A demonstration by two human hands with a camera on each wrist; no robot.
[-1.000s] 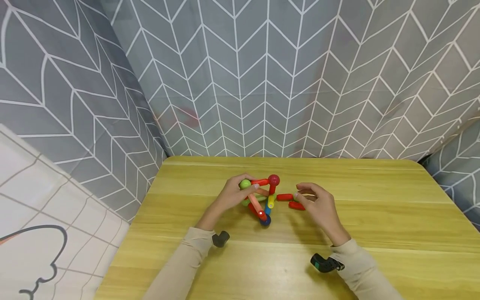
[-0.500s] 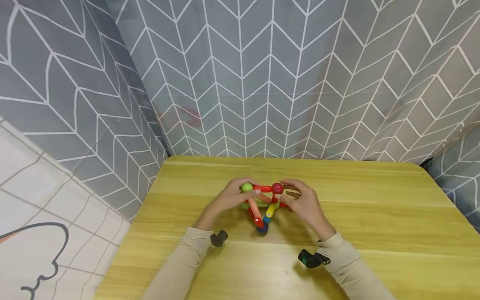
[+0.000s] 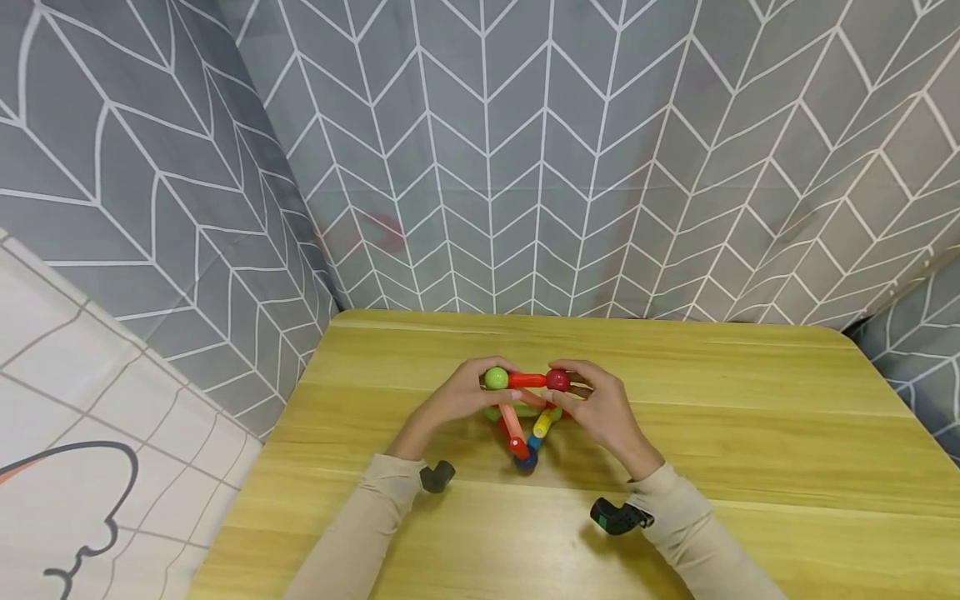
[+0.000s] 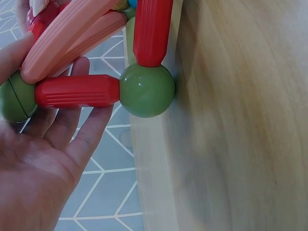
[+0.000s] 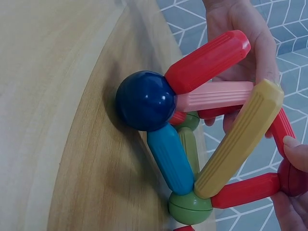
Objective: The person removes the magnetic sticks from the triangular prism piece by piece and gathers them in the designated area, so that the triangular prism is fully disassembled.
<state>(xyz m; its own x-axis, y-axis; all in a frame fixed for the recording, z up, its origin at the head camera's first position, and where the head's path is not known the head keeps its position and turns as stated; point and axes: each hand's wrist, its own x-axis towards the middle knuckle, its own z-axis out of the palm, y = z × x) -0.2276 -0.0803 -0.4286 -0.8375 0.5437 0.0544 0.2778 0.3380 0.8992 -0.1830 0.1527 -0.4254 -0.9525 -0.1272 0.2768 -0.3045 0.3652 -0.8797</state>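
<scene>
A built frame of coloured magnetic rods and balls stands on the table in the head view. My left hand (image 3: 459, 398) holds its upper green ball (image 3: 497, 378), with fingers behind and thumb in front. My right hand (image 3: 604, 410) pinches a dark red ball (image 3: 557, 380) between thumb and fingers. A red rod (image 3: 527, 380) bridges the two balls. Low at the front is a dark blue ball (image 5: 146, 100), joined to a blue rod (image 5: 170, 158). A yellow rod (image 5: 240, 139) slants up from a lower green ball (image 5: 190, 209). Pink rods (image 4: 74, 38) slope through the left side.
The wooden table (image 3: 750, 433) extends widely to the right and toward the front. Behind it hangs a grey patterned curtain (image 3: 525, 167). A bit of red (image 3: 566, 414) shows beside the right hand, mostly hidden.
My right hand has moved left from the red rods on the table to the dark red ball. The frame has turned slightly, its blue ball shifting nearer me. My left hand keeps its grip.
</scene>
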